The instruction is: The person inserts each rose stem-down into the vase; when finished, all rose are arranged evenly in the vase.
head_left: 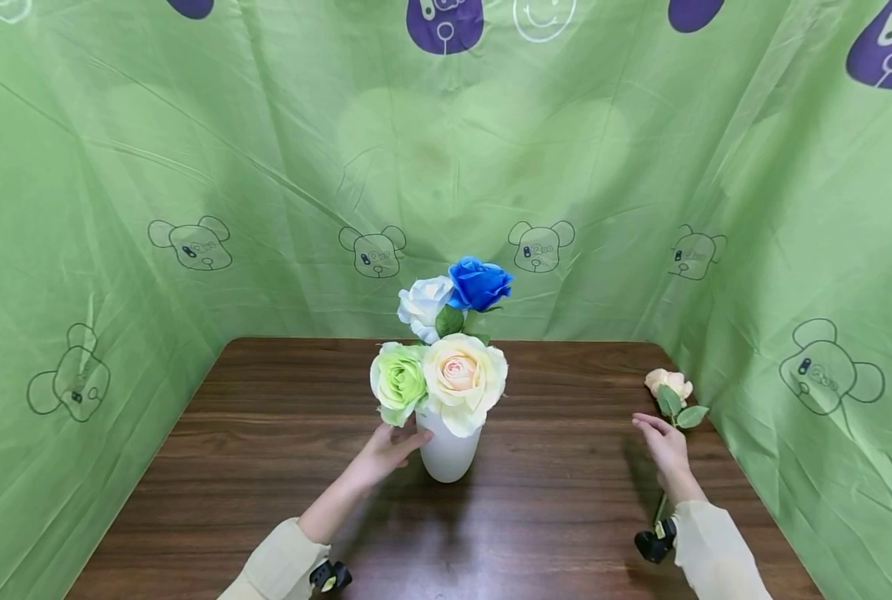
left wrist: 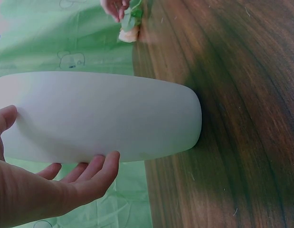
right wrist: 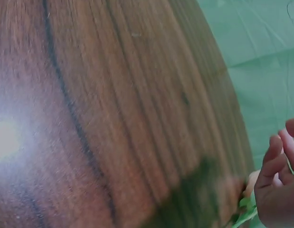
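Observation:
A white vase (head_left: 448,457) stands upright mid-table, holding a blue rose (head_left: 480,283), a pale blue-white rose (head_left: 425,302), a green rose (head_left: 398,382) and a cream rose (head_left: 467,379). My left hand (head_left: 380,457) holds the vase from its left side. In the left wrist view, the left thumb and fingers lie against the vase wall (left wrist: 104,114). At the right, a peach rose (head_left: 667,383) with green leaves lies on the table. Over its stem is my right hand (head_left: 667,454), fingers loosely bent and holding nothing; the hand hides part of the stem.
The brown wooden table (head_left: 266,467) has a shiny grain surface. Green cloth (head_left: 288,192) with bear drawings hangs behind it and along both sides. A black wrist device (head_left: 654,542) sits by the right cuff, another device (head_left: 331,575) by the left.

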{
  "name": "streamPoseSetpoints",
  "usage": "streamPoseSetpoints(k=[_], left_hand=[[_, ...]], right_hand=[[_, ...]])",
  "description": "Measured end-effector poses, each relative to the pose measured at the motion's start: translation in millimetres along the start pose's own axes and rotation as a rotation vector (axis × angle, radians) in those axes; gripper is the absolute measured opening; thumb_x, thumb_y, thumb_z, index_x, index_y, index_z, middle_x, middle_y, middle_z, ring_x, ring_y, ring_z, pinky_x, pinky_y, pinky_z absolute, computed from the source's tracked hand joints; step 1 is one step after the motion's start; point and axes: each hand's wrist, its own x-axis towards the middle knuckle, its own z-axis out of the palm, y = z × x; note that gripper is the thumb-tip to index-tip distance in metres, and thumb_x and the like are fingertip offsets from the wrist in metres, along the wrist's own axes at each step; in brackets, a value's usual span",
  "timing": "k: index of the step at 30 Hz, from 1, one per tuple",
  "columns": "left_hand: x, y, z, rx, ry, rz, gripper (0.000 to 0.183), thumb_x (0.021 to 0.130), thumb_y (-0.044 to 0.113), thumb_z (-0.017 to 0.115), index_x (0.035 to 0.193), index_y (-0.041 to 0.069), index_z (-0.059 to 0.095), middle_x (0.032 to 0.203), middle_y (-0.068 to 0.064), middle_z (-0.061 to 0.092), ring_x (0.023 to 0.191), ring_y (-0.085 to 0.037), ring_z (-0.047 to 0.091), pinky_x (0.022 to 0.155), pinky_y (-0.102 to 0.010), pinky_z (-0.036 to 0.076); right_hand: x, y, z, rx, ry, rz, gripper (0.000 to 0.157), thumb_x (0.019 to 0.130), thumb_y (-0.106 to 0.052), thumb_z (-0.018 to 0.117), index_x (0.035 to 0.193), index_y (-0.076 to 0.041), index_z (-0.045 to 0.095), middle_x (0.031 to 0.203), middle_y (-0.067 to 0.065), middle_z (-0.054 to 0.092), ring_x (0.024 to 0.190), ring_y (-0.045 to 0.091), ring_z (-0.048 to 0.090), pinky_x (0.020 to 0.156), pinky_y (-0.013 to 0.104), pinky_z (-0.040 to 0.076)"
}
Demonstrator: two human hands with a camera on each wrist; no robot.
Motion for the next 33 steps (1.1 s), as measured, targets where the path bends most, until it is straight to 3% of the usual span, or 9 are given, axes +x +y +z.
streamPoseSetpoints(k=[6, 9, 11, 15, 17, 21, 27, 31, 33], left_hand=[[-2.5, 5.7, -1.2, -0.025, -0.015, -0.007, 0.063, 0.085, 0.023, 0.06, 0.138, 0.009, 0.027, 0.13, -0.027, 0.034, 0.109, -0.035, 0.041, 0.07, -0.042, 0.044], [-6.2, 13.1, -0.5, -0.03, -0.019, -0.005, 0.062, 0.086, 0.021, 0.059, 0.137, 0.005, 0.027, 0.129, -0.029, 0.034, 0.109, -0.036, 0.042, 0.07, -0.043, 0.044], [-8.0, 16.4, 0.1, -0.03, -0.018, -0.006, 0.061, 0.086, 0.02, 0.059, 0.136, 0.004, 0.028, 0.129, -0.029, 0.034, 0.109, -0.037, 0.041, 0.07, -0.043, 0.044], [-10.5, 20.3, 0.5, -0.029, -0.023, -0.003, 0.061, 0.086, 0.019, 0.059, 0.137, 0.004, 0.027, 0.129, -0.03, 0.033, 0.111, -0.038, 0.04, 0.071, -0.043, 0.044], [-10.1, 20.3, 0.7, -0.029, -0.021, -0.006, 0.061, 0.087, 0.017, 0.058, 0.137, 0.003, 0.027, 0.129, -0.03, 0.033, 0.111, -0.039, 0.04, 0.071, -0.044, 0.044], [-1.7, 3.5, -0.8, -0.03, -0.009, -0.004, 0.063, 0.085, 0.023, 0.06, 0.137, 0.008, 0.028, 0.13, -0.027, 0.034, 0.109, -0.036, 0.041, 0.069, -0.042, 0.044], [0.1, -0.8, -0.3, -0.017, -0.001, -0.001, 0.062, 0.085, 0.025, 0.06, 0.136, 0.01, 0.03, 0.13, -0.026, 0.035, 0.109, -0.035, 0.042, 0.069, -0.042, 0.044], [0.3, -1.1, -0.3, -0.013, 0.002, 0.001, 0.06, 0.085, 0.025, 0.061, 0.136, 0.01, 0.032, 0.129, -0.025, 0.036, 0.107, -0.034, 0.043, 0.068, -0.041, 0.044], [0.4, -1.4, -0.4, -0.014, 0.002, 0.001, 0.06, 0.085, 0.025, 0.061, 0.136, 0.01, 0.032, 0.129, -0.025, 0.036, 0.107, -0.034, 0.044, 0.068, -0.04, 0.044]], right_hand=[[20, 40, -13.0, 0.02, 0.327, 0.064, 0.017, 0.078, -0.025, 0.066, 0.094, -0.022, 0.069, 0.081, -0.015, 0.055, 0.074, 0.002, 0.045, 0.044, 0.03, 0.037], [15, 39, -14.9, 0.001, 0.462, 0.112, 0.02, 0.077, -0.019, 0.066, 0.097, -0.02, 0.069, 0.08, -0.014, 0.057, 0.08, 0.005, 0.046, 0.051, 0.026, 0.037], [5, 31, -14.6, -0.036, 0.49, 0.15, 0.028, 0.077, -0.018, 0.064, 0.105, -0.012, 0.065, 0.076, -0.016, 0.055, 0.081, 0.008, 0.045, 0.058, 0.022, 0.036], [-11, 20, -14.5, -0.142, 0.476, 0.18, 0.038, 0.079, -0.018, 0.061, 0.113, -0.002, 0.057, 0.07, -0.017, 0.049, 0.083, 0.011, 0.045, 0.067, 0.018, 0.034], [-14, 19, -14.9, -0.182, 0.45, 0.194, 0.042, 0.08, -0.018, 0.06, 0.116, 0.002, 0.052, 0.077, -0.007, 0.054, 0.089, 0.018, 0.045, 0.072, 0.022, 0.033], [-15, 22, -16.8, -0.222, 0.407, 0.245, 0.045, 0.079, -0.022, 0.061, 0.115, 0.003, 0.05, 0.093, 0.015, 0.057, 0.097, 0.03, 0.042, 0.078, 0.033, 0.034], [-15, 28, -19.4, -0.281, 0.351, 0.264, 0.046, 0.08, -0.024, 0.06, 0.116, 0.002, 0.049, 0.114, 0.026, 0.047, 0.105, 0.039, 0.037, 0.086, 0.042, 0.028], [-14, 30, -19.9, -0.289, 0.323, 0.272, 0.045, 0.081, -0.023, 0.058, 0.117, 0.003, 0.048, 0.114, 0.026, 0.044, 0.102, 0.041, 0.037, 0.084, 0.04, 0.03], [-13, 31, -18.9, -0.267, 0.306, 0.266, 0.044, 0.08, -0.02, 0.059, 0.116, 0.003, 0.049, 0.103, 0.023, 0.051, 0.091, 0.034, 0.048, 0.074, 0.035, 0.036]])
